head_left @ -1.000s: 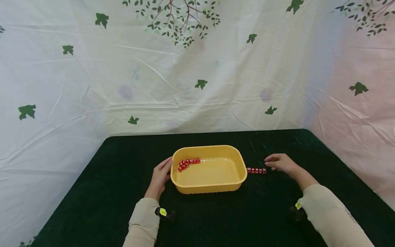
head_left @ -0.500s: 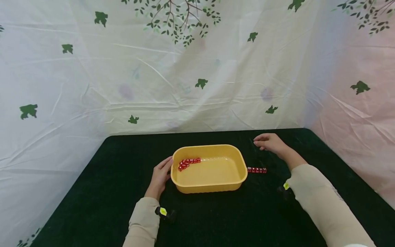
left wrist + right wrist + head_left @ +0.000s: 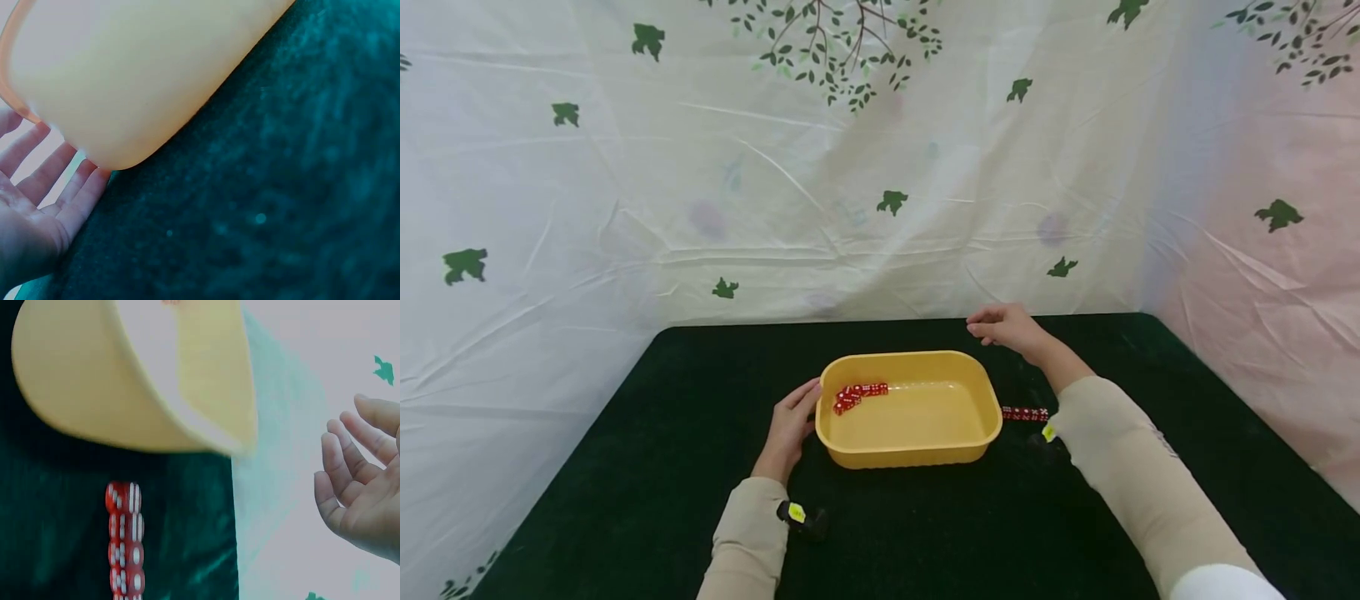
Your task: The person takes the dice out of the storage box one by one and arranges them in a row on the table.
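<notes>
A yellow plastic tub (image 3: 917, 457) sits on the dark green cloth, with several red dice (image 3: 860, 392) grouped at the left of its floor. My left hand (image 3: 788, 425) rests against the tub's left end; in the left wrist view its straight fingers (image 3: 45, 174) touch the outer wall just under the rim. A row of red dice (image 3: 1025, 413) with white pips lies outside, beside the tub's right end; the right wrist view shows these dice (image 3: 126, 540) lined up neatly. My right hand (image 3: 1009, 327) is raised beyond the tub's far right corner, fingers loosely bent and holding nothing.
The green cloth-covered table (image 3: 895, 533) reaches back to a pale hanging curtain (image 3: 820, 242) printed with leaves and green birds. Wrist cameras sit on both cuffs, the left camera (image 3: 805, 518) close above the cloth. My right sleeve (image 3: 1138, 467) passes beside the dice row.
My right hand has moved from beside the dice row up and leftward to behind the tub's far right corner. The left hand, the tub and the dice have stayed in place.
</notes>
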Demonstrator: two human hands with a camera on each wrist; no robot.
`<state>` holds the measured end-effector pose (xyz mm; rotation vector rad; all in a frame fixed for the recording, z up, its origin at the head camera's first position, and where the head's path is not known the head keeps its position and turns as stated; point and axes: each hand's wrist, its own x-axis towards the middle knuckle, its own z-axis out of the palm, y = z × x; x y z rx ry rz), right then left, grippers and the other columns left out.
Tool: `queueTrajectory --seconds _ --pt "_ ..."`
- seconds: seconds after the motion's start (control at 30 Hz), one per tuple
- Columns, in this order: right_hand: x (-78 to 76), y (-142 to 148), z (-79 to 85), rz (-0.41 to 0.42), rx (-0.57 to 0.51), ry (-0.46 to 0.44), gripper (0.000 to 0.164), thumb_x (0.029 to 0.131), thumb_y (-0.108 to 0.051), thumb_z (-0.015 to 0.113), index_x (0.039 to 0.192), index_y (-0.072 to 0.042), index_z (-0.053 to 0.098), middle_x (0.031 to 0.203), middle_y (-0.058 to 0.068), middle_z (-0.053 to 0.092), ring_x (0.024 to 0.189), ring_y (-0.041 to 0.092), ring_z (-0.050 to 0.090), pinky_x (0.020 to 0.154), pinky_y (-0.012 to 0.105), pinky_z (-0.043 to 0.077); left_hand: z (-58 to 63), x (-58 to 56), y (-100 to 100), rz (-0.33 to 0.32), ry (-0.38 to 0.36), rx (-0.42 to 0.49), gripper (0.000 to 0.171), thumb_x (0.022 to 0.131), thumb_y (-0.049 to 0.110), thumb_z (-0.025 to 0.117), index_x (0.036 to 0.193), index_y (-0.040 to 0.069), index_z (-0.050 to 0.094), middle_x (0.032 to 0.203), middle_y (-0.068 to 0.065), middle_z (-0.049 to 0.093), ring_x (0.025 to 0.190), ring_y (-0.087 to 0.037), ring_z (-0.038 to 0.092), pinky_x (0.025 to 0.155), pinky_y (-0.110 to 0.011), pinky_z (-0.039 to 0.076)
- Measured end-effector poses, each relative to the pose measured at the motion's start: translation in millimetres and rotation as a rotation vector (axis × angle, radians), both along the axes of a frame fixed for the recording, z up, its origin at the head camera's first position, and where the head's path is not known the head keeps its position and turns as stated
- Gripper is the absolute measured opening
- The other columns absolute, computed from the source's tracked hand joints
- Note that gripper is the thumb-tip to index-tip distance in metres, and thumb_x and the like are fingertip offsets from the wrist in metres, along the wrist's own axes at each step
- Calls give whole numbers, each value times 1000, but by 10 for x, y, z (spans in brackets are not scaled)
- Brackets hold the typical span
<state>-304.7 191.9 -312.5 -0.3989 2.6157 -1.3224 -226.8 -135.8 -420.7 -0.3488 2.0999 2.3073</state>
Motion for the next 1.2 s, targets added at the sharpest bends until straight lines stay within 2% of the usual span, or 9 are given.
queueTrajectory --seconds 0.23,0.33,0.47,0.77,1.0,1.2 --pt "7 -300 -11 19 -31 24 31 87 -22 53 109 -1 54 105 15 54 87 32 51 79 36 42 7 -1 5 -4 2 -1 50 80 44 54 120 14 49 124 -4 43 107 -21 43 85 -38 40" --pt "5 -434 -32 42 -56 27 30 87 -20 52 109 0 54 105 15 53 89 35 50 81 39 41 12 5 -7 -3 8 3 50 81 44 54 121 14 48 124 -4 42 108 -21 43 85 -37 40" --pt "7 -595 -81 56 -100 8 26 86 -16 54 106 -1 56 102 15 54 87 34 50 81 41 42 15 10 -8 4 7 6 49 82 42 53 120 14 49 124 -4 43 107 -21 43 85 -38 40" --pt "24 -879 -266 73 -173 -31 23 83 -12 58 100 2 58 94 11 57 86 31 52 76 38 45 11 26 24 -1 -3 4 49 81 44 54 120 14 49 123 -4 43 107 -22 44 85 -38 40" --pt "93 -1052 -361 84 -196 -72 23 82 -10 58 100 5 59 90 11 58 87 32 51 78 41 44 18 49 29 -1 3 3 51 79 45 55 120 15 50 124 -3 43 107 -20 44 84 -38 41" --pt "151 -1178 -418 92 -190 -109 24 81 -8 59 102 5 58 87 10 58 80 30 53 76 41 44 33 62 24 0 0 5 51 80 45 55 121 15 49 124 -3 43 107 -21 43 85 -38 40"
